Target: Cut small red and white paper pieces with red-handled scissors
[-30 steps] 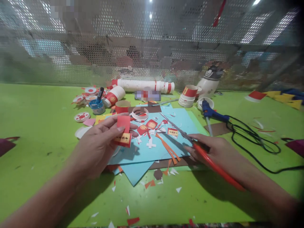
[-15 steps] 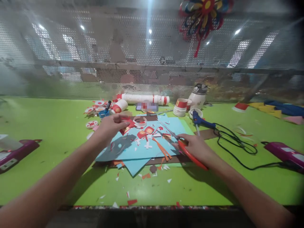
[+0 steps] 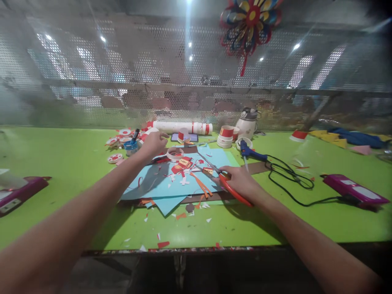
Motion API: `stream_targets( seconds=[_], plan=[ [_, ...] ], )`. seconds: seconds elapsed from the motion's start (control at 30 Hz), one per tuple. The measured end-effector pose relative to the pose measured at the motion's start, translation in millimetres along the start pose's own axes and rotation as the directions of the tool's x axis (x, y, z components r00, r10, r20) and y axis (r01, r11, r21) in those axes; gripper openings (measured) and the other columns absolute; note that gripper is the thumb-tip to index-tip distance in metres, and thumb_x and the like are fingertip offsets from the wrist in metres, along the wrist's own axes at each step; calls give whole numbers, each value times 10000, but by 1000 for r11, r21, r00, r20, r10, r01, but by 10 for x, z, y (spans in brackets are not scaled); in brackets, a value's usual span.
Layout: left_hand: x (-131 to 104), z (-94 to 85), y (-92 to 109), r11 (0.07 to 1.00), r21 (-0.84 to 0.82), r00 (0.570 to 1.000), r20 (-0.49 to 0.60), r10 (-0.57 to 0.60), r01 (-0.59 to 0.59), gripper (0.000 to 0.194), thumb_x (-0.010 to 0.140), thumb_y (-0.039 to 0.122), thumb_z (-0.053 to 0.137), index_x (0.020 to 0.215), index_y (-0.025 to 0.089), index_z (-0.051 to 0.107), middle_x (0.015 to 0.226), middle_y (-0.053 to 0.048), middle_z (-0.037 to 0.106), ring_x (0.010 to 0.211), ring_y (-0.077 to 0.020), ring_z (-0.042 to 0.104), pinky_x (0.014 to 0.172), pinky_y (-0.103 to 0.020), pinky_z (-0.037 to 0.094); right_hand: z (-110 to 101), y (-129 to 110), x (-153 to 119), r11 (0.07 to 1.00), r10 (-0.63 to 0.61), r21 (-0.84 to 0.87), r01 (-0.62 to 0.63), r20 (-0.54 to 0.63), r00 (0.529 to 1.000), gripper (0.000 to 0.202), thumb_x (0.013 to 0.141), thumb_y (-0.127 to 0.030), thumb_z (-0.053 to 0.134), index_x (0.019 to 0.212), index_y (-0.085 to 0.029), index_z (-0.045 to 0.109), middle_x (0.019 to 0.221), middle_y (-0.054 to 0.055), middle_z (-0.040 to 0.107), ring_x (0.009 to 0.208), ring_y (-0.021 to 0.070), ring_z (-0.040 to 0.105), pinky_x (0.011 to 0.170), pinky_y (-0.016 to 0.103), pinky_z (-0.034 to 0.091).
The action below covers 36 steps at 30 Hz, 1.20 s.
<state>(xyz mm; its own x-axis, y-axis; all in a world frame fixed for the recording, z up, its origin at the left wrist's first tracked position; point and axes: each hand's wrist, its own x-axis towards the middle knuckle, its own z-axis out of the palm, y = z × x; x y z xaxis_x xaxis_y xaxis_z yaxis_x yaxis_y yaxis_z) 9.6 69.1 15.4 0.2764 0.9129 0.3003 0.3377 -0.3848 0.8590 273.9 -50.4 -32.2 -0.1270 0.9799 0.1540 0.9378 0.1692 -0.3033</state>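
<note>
My right hand (image 3: 239, 179) grips a pair of scissors with red-orange handles (image 3: 234, 192). The parted blades point left over a light blue paper sheet (image 3: 165, 185). My left hand (image 3: 154, 145) hovers beyond the sheet's left side, in front of a white and red paper tube. Its fingers reach to the right and look apart, with nothing visible in them. On the sheet lie a white paper ring (image 3: 175, 153), a red and yellow cut piece (image 3: 184, 163), orange strips (image 3: 201, 184) and small white scraps.
A blue glue gun (image 3: 252, 153) lies right of the papers, its cord running to a purple power strip (image 3: 355, 188). A long white tube (image 3: 180, 127), a phone (image 3: 191, 138), paper cups (image 3: 226, 136) and a bottle (image 3: 246, 122) stand or lie behind.
My left hand has let go of the red paper piece and moved away and to the right. My right hand still holds the open scissors. The view has shifted slightly.
</note>
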Motion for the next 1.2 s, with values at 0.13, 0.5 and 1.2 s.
stream_targets(
  seconds=[0.13,0.5,1.2],
  plan=[
    [-262,159,-69,947,303,994,57,90,-103,159,677,213,570,745,148,699,763,-41,694,676,-163,574,611,-255,372,0,-31,-12,1000,3,-3,-3,-3,1000,309,898,-402,521,1070,-158,598,923,37,673,729,155,648,673,335,527],
    [-437,375,-339,694,585,890,414,189,-420,269,752,159,472,822,192,730,809,-92,630,659,-183,524,594,-283,345,-3,-124,-39,1000,-12,-10,12,-45,999,351,798,-368,556,1050,-163,690,704,72,730,593,201,619,527,250,417],
    [-453,211,-169,996,-19,994,68,-81,82,200,658,315,695,754,139,698,625,-32,630,579,-144,543,556,-273,436,-4,-109,-42,1000,0,21,1,-12,1000,385,711,-164,546,1067,-160,692,759,100,739,607,199,609,546,244,420]
  ],
)
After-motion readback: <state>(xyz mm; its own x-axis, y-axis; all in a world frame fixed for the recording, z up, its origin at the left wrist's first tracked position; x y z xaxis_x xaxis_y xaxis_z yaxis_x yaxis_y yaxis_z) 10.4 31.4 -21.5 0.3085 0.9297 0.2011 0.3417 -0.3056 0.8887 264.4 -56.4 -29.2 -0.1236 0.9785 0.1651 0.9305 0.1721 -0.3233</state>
